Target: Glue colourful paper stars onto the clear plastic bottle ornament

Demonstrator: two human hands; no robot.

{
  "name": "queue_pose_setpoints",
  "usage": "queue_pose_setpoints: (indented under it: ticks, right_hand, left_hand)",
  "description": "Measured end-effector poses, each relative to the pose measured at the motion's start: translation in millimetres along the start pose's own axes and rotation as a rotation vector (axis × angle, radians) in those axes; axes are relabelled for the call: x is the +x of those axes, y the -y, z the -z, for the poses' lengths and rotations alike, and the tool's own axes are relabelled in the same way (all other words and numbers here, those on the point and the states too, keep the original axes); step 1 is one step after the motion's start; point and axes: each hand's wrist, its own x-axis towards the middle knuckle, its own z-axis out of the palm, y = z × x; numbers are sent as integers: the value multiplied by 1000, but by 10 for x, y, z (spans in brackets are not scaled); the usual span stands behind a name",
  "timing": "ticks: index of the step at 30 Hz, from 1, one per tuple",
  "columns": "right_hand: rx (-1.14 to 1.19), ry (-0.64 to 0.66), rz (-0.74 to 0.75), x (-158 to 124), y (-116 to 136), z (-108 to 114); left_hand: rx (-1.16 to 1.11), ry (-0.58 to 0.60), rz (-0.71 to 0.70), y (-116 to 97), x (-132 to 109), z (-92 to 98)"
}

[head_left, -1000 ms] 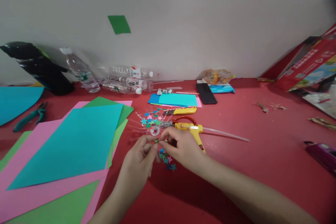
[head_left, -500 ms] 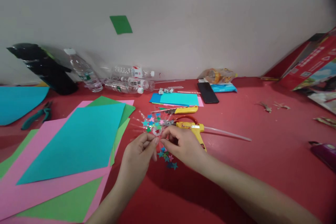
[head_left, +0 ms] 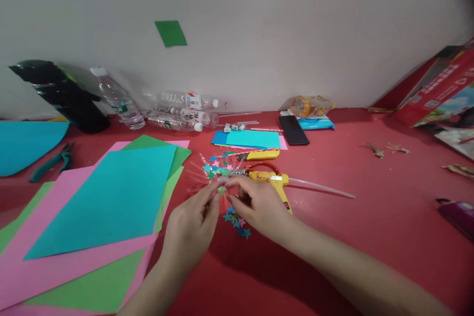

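A clear plastic piece cut into splayed strips (head_left: 196, 170), like a bottle end, lies fanned out in front of me with small coloured paper stars (head_left: 212, 168) on it. My left hand (head_left: 194, 217) has its index finger and thumb curled around the near edge of this piece, beside a green star (head_left: 221, 190). From the other side my right hand (head_left: 259, 202) pinches at the same edge; its fingertips partly cover the piece. More loose stars (head_left: 237, 222) lie on the red table just below my fingers.
Behind my right hand are a yellow glue gun (head_left: 277, 182) with a clear glue stick, red-handled scissors (head_left: 264, 164) and a yellow cutter (head_left: 262, 155). Coloured paper sheets (head_left: 107, 197) cover the left side. Plastic bottles (head_left: 177, 121) and a phone (head_left: 294, 131) line the back.
My left index finger has stretched forward over the ring at the piece's middle, and the thumb has parted from it. A green star now shows between my hands. My right hand stays nearly still.
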Motion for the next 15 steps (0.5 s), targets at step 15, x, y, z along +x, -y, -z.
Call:
queue_pose_setpoints:
  ticks: [15]
  right_hand:
    - [-61, -32, -8, -5, -39, 13]
  left_hand:
    - [9, -173, -15, 76, 21, 116]
